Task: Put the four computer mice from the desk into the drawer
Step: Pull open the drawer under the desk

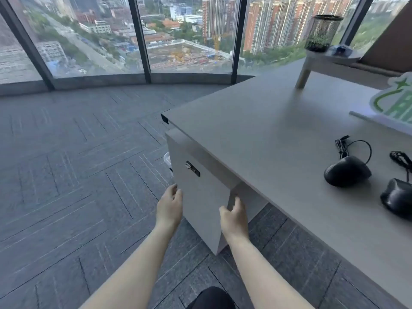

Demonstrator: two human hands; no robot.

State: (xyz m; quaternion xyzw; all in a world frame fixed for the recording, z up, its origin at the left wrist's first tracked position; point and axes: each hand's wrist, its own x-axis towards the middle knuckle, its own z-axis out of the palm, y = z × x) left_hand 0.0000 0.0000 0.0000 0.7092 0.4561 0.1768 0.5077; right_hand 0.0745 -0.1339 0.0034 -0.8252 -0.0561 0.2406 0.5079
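A grey drawer cabinet point(200, 197) stands under the left end of the grey desk point(256, 130), its flat front closed, with a small black lock point(192, 168) near the top. My left hand point(169, 207) touches the front's left edge, fingers apart. My right hand point(234, 216) curls its fingers around the front's right edge. Two black wired computer mice lie on the desk at the right: one point(346, 171) with a looped cable, another point(398, 197) cut off by the frame edge. Other mice are out of view.
A small white riser shelf point(330, 59) at the desk's far end carries a black mesh pen cup point(322, 33). A green-and-white sign point(394, 101) lies at the right edge. Grey carpet spreads to the left, floor-to-ceiling windows behind. A white bin edge point(167, 158) shows beside the cabinet.
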